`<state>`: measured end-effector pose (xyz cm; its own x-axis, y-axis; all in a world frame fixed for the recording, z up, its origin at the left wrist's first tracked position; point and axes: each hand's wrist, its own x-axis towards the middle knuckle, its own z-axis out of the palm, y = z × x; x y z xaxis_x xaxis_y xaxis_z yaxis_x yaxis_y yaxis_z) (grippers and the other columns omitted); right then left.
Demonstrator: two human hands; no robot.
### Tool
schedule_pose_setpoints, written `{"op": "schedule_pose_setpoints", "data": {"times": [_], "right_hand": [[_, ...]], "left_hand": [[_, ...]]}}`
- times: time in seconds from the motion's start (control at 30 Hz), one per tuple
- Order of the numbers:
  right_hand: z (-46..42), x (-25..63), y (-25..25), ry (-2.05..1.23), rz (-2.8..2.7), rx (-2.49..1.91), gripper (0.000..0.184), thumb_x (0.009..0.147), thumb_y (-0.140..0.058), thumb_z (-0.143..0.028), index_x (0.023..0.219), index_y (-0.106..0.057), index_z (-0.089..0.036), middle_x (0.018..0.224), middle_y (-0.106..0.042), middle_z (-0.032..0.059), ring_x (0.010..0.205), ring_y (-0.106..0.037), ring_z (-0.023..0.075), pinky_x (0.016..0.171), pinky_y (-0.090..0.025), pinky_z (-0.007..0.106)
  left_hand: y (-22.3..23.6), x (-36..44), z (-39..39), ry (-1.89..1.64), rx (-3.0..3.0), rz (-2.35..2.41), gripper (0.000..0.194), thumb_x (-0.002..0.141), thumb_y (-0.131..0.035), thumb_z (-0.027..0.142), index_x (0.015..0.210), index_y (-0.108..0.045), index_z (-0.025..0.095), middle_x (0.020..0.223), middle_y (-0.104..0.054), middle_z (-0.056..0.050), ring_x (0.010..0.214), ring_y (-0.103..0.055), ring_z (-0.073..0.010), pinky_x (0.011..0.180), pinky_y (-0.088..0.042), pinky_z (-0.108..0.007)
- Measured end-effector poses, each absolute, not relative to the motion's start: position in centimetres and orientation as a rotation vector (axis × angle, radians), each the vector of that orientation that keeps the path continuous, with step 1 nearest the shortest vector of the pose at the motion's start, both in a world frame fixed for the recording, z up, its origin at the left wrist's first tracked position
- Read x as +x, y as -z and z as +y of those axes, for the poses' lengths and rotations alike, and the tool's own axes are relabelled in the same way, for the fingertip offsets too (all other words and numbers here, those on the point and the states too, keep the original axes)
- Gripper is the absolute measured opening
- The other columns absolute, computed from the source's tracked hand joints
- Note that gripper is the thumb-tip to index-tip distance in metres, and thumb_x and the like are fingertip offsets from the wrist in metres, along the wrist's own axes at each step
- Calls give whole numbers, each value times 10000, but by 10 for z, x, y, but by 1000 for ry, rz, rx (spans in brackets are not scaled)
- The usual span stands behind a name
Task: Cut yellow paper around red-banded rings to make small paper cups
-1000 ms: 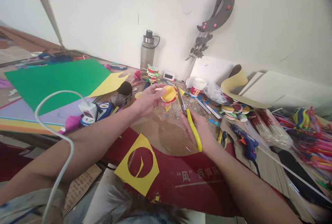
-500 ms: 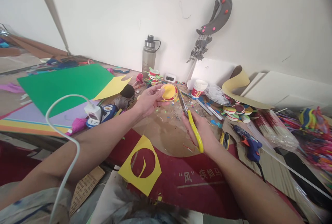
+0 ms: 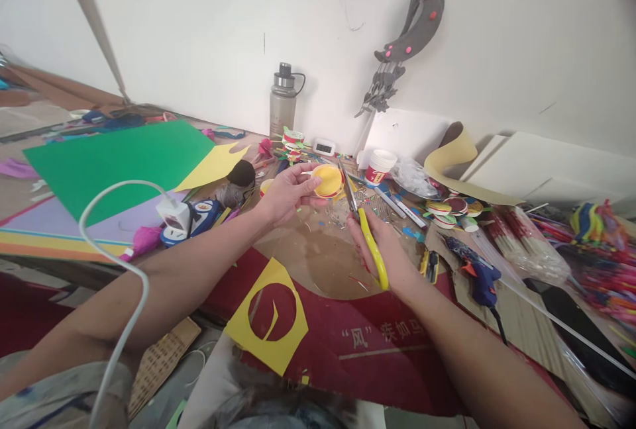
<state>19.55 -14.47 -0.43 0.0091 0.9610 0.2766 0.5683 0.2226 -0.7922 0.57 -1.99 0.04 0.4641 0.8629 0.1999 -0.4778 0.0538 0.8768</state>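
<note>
Between the thumb and fingers of my left hand point(image 3: 291, 196) is a paper cup bottom point(image 3: 330, 181), a shallow round piece with a yellow inside and a red-and-yellow rim. My right hand point(image 3: 380, 247) is closed around the yellow handles of a pair of scissors point(image 3: 370, 240). The blades point up and away, close beside the right edge of the cup bottom. A narrow yellow strip shows just behind the blades. Below the hands lies a yellow paper sheet point(image 3: 238, 323) with a round hole cut in it.
A water bottle point(image 3: 283, 101) and a small digital clock point(image 3: 324, 146) stand by the wall. Right of the hands are white paper cups point(image 3: 381, 165), markers point(image 3: 410, 212), a utility knife point(image 3: 430, 266) and a glue gun point(image 3: 479, 277). Green paper point(image 3: 124, 167) and a cabled power adapter point(image 3: 175, 214) lie left.
The cup bottom has tilted and turned in my left hand, showing more of its inside. The scissors stay close at its right edge. The view has shifted slightly.
</note>
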Motion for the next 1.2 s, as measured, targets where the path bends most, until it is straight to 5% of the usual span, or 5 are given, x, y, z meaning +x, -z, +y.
{"op": "schedule_pose_setpoints", "data": {"times": [0.2, 0.53, 1.2], "right_hand": [[-145, 196, 2, -544, -1703, -1439, 399, 976, -540, -637, 926, -554, -242, 568, -503, -48, 508, -540, 167, 492, -404, 276], [-144, 196, 7, -554, -1676, -1477, 416, 973, -529, -653, 922, -561, -241, 559, -479, -57, 477, -494, 159, 486, -395, 277], [-140, 197, 5, -599, -1645, -1395, 425, 952, -585, -663, 886, -497, -252, 718, -556, -25, 563, -465, 133, 501, -409, 262]], "left_hand": [[0, 5, -19, -1076, 1105, 433, 606, 647, -1004, 401, 1114, -722, 136, 971, -793, -70, 779, -768, -171, 642, -672, -279], [-2, 4, -19, -1057, 1077, 472, 484, 802, -911, 369, 1174, -695, 148, 1075, -800, -94, 799, -791, -190, 650, -688, -315], [-2, 2, -19, -1083, 1069, 460, 549, 689, -978, 406, 1127, -737, 178, 1067, -791, -62, 812, -761, -166, 673, -680, -302]]}}
